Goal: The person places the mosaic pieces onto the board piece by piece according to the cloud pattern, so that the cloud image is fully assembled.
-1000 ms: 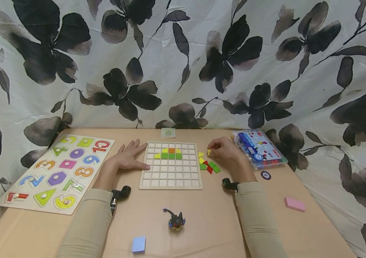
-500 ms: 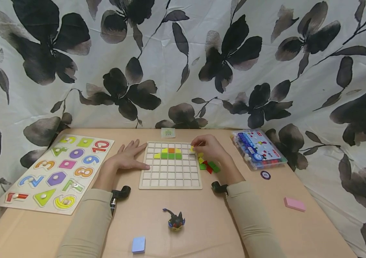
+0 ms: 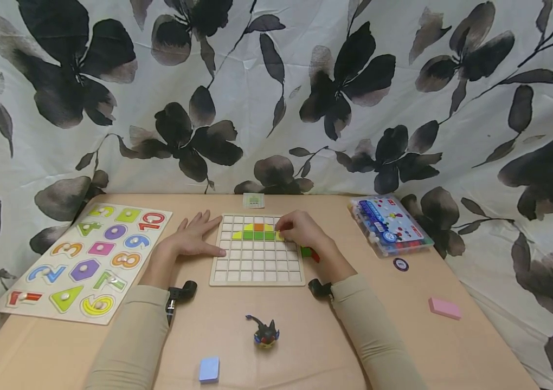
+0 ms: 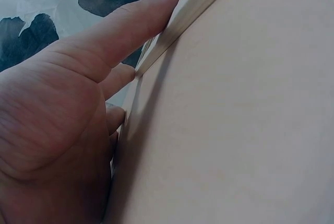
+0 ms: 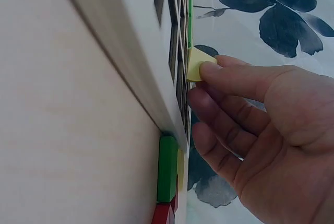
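A wooden grid board (image 3: 257,270) lies mid-table. Green squares (image 3: 259,236) with yellow pieces and an orange square (image 3: 259,227) fill part of its upper rows. My left hand (image 3: 193,236) rests with spread fingers at the board's left edge; in the left wrist view its thumb (image 4: 141,20) lies along the rim. Over the upper right of the grid, my right hand (image 3: 301,230) pinches a yellow tile (image 5: 193,67) between thumb and fingers. That tile stands tilted at the end of the green row in the right wrist view.
Loose green (image 5: 167,166) and red (image 5: 164,213) tiles lie beside the board's right edge. A number puzzle (image 3: 86,265) is at left, a plastic case (image 3: 393,225) at right. A dark toy figure (image 3: 266,333), blue block (image 3: 209,370), pink block (image 3: 444,308) and small card (image 3: 254,201) surround the board.
My right hand has moved left with the yellow tile, from beside the loose tiles to the end of the green row on the board. The left hand has stayed still.
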The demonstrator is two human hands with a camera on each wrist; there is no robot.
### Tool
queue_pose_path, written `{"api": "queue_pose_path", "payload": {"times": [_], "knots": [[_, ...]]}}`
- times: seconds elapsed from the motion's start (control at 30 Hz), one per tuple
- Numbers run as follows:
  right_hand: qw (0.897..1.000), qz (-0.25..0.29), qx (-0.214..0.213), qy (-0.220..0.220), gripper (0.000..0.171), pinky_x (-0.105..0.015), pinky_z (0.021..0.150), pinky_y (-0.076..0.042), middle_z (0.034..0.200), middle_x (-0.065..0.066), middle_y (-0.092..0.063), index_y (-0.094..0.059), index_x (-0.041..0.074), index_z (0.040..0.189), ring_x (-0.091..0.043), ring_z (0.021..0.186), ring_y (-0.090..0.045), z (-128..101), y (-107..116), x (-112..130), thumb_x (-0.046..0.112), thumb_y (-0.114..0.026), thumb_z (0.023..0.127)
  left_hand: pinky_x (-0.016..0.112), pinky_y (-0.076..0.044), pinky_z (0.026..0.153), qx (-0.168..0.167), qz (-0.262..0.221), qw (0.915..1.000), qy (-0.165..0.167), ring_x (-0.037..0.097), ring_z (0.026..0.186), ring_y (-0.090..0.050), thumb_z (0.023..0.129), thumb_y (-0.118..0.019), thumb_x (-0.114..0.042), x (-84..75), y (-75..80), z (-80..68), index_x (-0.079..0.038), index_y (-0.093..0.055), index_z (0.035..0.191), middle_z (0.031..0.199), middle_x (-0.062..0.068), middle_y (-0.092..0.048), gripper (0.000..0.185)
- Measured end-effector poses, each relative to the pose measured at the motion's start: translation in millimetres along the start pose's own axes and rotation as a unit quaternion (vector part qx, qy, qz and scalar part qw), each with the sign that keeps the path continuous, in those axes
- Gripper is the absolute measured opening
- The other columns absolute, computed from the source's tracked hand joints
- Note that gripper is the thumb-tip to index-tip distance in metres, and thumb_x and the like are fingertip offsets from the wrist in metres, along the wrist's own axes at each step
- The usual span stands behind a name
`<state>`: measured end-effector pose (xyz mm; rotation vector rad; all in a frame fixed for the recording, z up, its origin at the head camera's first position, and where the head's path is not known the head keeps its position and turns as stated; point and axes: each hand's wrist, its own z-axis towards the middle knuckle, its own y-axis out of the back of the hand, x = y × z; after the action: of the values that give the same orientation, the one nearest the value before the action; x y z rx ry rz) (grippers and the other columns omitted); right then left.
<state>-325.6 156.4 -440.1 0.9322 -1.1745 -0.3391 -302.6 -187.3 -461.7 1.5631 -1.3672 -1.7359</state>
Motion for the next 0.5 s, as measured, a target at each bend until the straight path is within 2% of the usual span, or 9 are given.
{"api": "queue_pose_path", "payload": {"times": [0.2, 0.37, 0.5], "knots": [[1.0, -0.014, 0.008, -0.009, 0.012, -0.035, 0.086, -0.054, 0.099, -0.001, -0.076, -0.081, 0.012, 0.101, -0.02, 0.092, -0.062, -0.7, -0.3, 1.7, 0.005, -0.076, 0.093, 0.068, 0.007, 0.126, 0.001, -0.005, 1.0, 0.001, 0.049, 0.16, 0.003, 0.077, -0.079, -0.068, 0.2, -0.3, -0.2, -0.015, -0.027, 0.166, 0.174, 0.025, -0.003, 0.116], [1.0, -0.015, 0.016, -0.011, 0.018, -0.031, 0.078, -0.052, 0.102, -0.002, -0.075, -0.081, 0.012, 0.111, -0.02, 0.09, -0.06, -0.9, 1.5, -1.0, 0.009, -0.078, 0.093, 0.069, 0.006, 0.127, 0.002, -0.001, 1.0, 0.001, 0.049, 0.16, 0.002, 0.077, -0.079, -0.068, 0.5, -0.9, -0.2, -0.015, -0.027, 0.166, 0.174, 0.025, -0.003, 0.116], [1.0, -0.013, 0.001, -0.003, 0.026, -0.029, 0.071, -0.05, 0.102, -0.004, -0.072, -0.078, 0.009, 0.12, -0.022, 0.088, -0.058, -2.1, 9.6, -4.5, 0.011, -0.077, 0.094, 0.068, 0.007, 0.127, 0.002, -0.001, 1.0, 0.002, 0.049, 0.16, 0.003, 0.077, -0.078, -0.068, -0.1, -0.4, -0.2, -0.015, -0.027, 0.166, 0.174, 0.025, -0.003, 0.116]]}}
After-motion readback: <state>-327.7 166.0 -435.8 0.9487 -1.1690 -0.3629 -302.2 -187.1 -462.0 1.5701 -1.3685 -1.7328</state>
